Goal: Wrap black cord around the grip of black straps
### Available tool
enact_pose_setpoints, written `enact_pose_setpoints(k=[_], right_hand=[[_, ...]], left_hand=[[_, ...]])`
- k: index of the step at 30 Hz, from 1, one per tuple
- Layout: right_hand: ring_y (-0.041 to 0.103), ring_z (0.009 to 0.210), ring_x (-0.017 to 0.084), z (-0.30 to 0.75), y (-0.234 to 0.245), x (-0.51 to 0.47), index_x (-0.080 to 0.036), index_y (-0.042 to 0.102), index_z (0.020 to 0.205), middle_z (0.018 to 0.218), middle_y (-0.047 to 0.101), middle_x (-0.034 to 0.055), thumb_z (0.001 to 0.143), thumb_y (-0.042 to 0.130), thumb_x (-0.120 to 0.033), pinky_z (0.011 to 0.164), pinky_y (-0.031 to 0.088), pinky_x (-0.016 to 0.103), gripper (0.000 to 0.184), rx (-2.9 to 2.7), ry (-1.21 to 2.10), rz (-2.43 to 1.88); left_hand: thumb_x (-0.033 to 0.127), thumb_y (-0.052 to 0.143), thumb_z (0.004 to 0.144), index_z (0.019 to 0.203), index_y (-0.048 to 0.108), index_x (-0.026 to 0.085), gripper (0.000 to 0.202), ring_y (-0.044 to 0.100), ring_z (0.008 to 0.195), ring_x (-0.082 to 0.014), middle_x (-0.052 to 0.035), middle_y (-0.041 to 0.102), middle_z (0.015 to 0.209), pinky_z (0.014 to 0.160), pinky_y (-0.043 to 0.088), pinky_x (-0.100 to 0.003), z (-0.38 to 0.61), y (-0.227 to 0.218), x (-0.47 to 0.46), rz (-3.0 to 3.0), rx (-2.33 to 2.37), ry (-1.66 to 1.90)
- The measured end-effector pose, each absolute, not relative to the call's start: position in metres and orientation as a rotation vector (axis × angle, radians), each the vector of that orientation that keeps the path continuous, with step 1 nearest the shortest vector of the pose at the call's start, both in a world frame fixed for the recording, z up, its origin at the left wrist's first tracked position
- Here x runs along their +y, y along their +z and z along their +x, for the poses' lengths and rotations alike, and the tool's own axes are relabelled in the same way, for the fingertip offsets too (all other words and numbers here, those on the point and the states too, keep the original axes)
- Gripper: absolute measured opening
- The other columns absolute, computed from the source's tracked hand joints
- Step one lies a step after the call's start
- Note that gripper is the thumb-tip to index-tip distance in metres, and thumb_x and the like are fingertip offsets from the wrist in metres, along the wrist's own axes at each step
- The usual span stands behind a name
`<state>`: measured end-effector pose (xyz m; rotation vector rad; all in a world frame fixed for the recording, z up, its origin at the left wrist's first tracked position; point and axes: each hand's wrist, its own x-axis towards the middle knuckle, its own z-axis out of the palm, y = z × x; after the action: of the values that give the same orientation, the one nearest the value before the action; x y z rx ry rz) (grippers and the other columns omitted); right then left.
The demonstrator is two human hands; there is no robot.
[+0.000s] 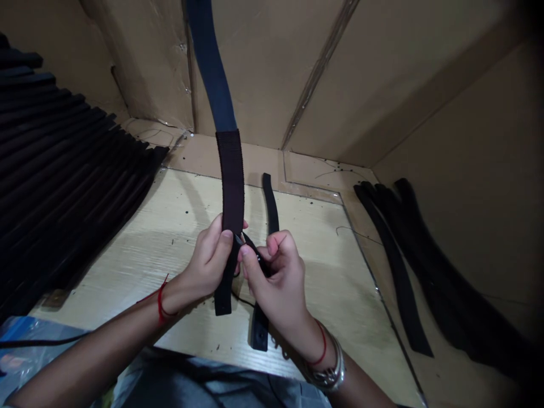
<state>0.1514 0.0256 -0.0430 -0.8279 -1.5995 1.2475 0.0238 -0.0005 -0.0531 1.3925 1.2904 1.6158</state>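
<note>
My left hand [206, 258] grips a long strap of dark blue webbing [211, 68] near a thicker black-brown woven section [230, 181], which rises upright from my fingers. The webbing's lower end [223, 297] hangs below that hand. My right hand [278, 272] pinches a narrow black strap [271, 204] at a small black piece [250, 249], possibly a buckle, which my fingers mostly hide. That strap's lower end [259, 328] lies on the table. Both hands meet at this join.
A pale wood-grain tabletop [170, 226] lies beneath my hands. A large stack of black straps [63, 170] stands at the left, and more black straps [399, 272] lie at the right. Cardboard walls [263, 68] surround the back. A plastic bag [25, 345] sits at the lower left.
</note>
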Motion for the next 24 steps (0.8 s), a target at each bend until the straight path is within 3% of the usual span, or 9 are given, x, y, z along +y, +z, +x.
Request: enact_pose_setpoints(k=[15,24], right_hand=[[0.05,0.043,0.01,0.152,-0.044,0.027,-0.025,0.031,0.08,0.061,0.051,-0.0049,0.087,0.062,-0.03,0.036,0.036,0.02,0.033,-1.576,1.282,-0.857],[0.032,0.031,0.004,0.149,-0.029,0.023,-0.026,0.026,0.083,0.051,0.049,-0.0126,0.09,0.059,-0.027,0.032,0.027,0.016,0.034,-1.45,1.535,-0.803]], left_hand=[[0.037,0.032,0.102,0.107,0.052,0.016,0.03,0.051,0.05,-0.0104,0.002,0.053,0.061,0.047,0.041,-0.021,0.023,-0.053,0.0,1.441,1.295,1.608],[0.035,0.033,0.102,0.11,0.053,0.016,0.029,0.053,0.054,-0.0105,0.0001,0.057,0.069,0.05,0.042,-0.021,0.022,-0.058,0.0,1.559,1.293,1.642]])
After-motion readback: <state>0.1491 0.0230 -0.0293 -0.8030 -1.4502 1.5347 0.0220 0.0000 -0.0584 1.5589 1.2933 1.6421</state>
